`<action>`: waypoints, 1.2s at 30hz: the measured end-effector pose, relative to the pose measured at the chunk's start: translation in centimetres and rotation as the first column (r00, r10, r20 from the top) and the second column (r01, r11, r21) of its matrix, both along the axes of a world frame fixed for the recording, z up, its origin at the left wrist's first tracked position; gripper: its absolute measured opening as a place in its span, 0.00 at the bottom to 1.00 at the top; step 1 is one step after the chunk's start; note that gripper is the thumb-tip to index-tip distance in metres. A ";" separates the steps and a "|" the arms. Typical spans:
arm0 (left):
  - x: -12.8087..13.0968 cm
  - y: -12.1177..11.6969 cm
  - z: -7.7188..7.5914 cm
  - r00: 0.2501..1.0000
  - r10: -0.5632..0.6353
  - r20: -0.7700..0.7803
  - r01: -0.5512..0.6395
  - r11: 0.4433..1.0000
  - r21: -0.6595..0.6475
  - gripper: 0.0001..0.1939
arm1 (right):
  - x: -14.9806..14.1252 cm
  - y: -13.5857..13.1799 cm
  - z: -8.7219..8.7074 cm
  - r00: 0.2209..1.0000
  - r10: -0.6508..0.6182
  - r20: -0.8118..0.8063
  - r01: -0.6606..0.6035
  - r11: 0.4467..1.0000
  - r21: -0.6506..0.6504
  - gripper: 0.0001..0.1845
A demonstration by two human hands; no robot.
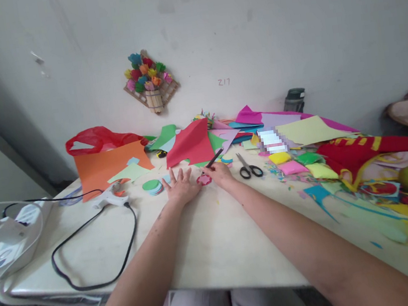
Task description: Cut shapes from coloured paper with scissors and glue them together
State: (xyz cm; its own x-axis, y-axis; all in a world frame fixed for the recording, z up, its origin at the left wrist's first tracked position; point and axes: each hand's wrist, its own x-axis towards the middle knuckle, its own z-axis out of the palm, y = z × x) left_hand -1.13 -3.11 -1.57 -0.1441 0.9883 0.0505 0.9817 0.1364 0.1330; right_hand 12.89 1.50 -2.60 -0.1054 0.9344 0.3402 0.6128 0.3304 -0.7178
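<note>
Forearms (141,273) out, L hand (182,189) splayed, R hand (221,174) clamped on pen (215,158) by red cutout (203,179).

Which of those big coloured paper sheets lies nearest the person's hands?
The bright red paper sheet, just beyond the left hand; the orange paper sheet lies farther left, the pale yellow paper sheet farther right.

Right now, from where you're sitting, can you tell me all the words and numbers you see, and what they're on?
"217", handwritten on the wall; its first mark could be a Z.
Pixelated rectangle among the papers: blurred out, unreadable.
Dark water bottle: any print too small to read.
Dark pen-like stick: any print too small to read.
Nothing else readable.
</note>
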 end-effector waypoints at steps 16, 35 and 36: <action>0.0 0.1 0.0 1.000 -0.004 0.022 0.004 1.000 -0.002 0.38 | -0.1 0.1 0.0 0.999 -0.016 0.031 0.015 1.000 0.021 0.15; -0.4 0.7 -0.7 0.999 -0.008 0.053 0.008 1.000 0.003 0.39 | -0.1 0.6 -0.5 0.999 -0.040 -0.004 0.040 0.992 0.122 0.11; -0.4 0.7 -0.6 0.999 -0.009 0.052 0.009 1.000 0.000 0.39 | -0.2 0.6 -0.5 0.999 -0.045 -0.006 0.046 0.990 0.131 0.11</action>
